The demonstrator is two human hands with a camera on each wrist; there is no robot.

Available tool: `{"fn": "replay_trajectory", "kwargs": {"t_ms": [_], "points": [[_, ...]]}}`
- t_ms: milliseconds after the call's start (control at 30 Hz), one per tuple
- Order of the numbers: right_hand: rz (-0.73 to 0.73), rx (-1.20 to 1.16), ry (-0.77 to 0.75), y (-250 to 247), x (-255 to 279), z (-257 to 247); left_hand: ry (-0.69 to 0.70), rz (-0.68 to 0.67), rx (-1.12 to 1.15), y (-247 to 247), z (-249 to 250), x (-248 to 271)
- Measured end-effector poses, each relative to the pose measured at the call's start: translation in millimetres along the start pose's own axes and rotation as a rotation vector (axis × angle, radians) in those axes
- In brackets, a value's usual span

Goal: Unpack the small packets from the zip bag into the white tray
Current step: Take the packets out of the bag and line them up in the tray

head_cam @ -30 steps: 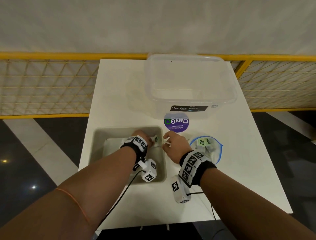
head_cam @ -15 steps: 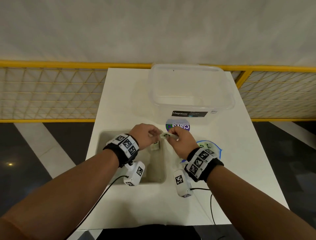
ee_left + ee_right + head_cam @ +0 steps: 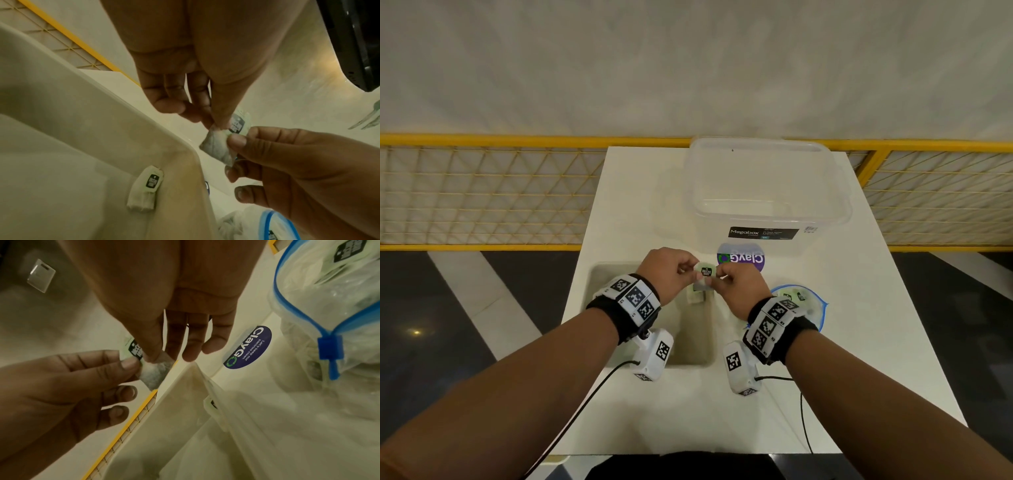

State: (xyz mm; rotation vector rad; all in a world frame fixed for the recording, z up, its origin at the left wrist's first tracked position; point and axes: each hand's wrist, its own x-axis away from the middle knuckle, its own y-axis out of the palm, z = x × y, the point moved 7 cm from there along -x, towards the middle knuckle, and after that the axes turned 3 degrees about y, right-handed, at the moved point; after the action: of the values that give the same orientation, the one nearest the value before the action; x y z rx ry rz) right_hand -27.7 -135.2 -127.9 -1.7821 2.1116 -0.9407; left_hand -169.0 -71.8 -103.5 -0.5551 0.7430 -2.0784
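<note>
- Clear plastic box (image 3: pixel 770 192) at table's far edge, black label reads "Megabox"; smaller print too tiny to read.
- Round purple sticker (image 3: pixel 247 347) on table btwn box and hands: "ClayGo", "Let's keep our pantries clean.", w/ a green recycle-type mark.
- Held packet (image 3: pixel 704 278): pale green tag w/ a black label, white lettering not legible; whitish pouch hangs below it.
- Left hand (image 3: pixel 671 274): thumb + forefinger pinch the packet's left side at the tag/pouch join; other 3 fingers loosely curled, touching nothing.
- Right hand (image 3: pixel 739 291): thumb + forefinger pinch the packet's right side; remaining fingers half curled below, free.
- Packet is up in the air over the white tray's far right corner, both hands on it at once.
- White tray (image 3: pixel 698 349) on table's near left, under left wrist. 1 packet in tray (image 3: pixel 144 190) lies against the right wall near the far corner, same black label on a green tag.
- Zip bag (image 3: pixel 329 308), clear w/ blue zip strip and blue slider, on table just right of the tray, by right wrist. At least 2 more packets inside w/ black labels; exact count can't tell thru the crumpled plastic.
- White table (image 3: pixel 859 342); yellow mesh fence (image 3: pixel 482 192) behind it.
- Count: 1 box, 1 tray, 1 bag, 1 sticker, 1 packet held, 1 in tray.
</note>
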Motion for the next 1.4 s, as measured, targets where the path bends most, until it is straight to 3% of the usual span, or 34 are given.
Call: {"fn": "replay_trajectory", "kwargs": {"t_ms": [167, 333, 433, 867, 1067, 1133, 1267, 1400], "points": [[-0.067, 0.120, 0.090, 11.5, -2.0, 10.5, -0.139, -0.021, -0.194, 6.3, -29.8, -4.5], [-0.185, 0.015, 0.206, 24.9, 3.0, 21.4, -0.259, -0.340, -0.319, 44.4, -52.1, -8.9], [-0.188, -0.022, 0.221, 24.9, 3.8, 22.8, -0.340, -0.436, -0.332, 65.0, -70.6, -13.7], [-0.187, -0.031, 0.227, 25.2, 4.4, 27.7, -0.454, -0.324, -0.436, 83.1, -89.0, -42.5], [-0.077, -0.038, 0.119, -7.6, 4.0, 31.3, -0.403, -0.225, -0.516, 57.8, -56.4, -36.3], [0.005, -0.023, 0.063, -38.3, 6.2, 33.6, -0.325, -0.124, -0.498, 46.6, -22.8, -33.0], [0.053, 0.213, 0.048, -96.6, 15.3, 61.9, -0.065, 0.012, -0.201, 52.7, 65.7, -22.7], [-0.099, 0.546, 0.118, -119.4, 28.2, 102.1, 0.069, -0.149, -0.148, 110.7, 116.9, -24.9]]}}
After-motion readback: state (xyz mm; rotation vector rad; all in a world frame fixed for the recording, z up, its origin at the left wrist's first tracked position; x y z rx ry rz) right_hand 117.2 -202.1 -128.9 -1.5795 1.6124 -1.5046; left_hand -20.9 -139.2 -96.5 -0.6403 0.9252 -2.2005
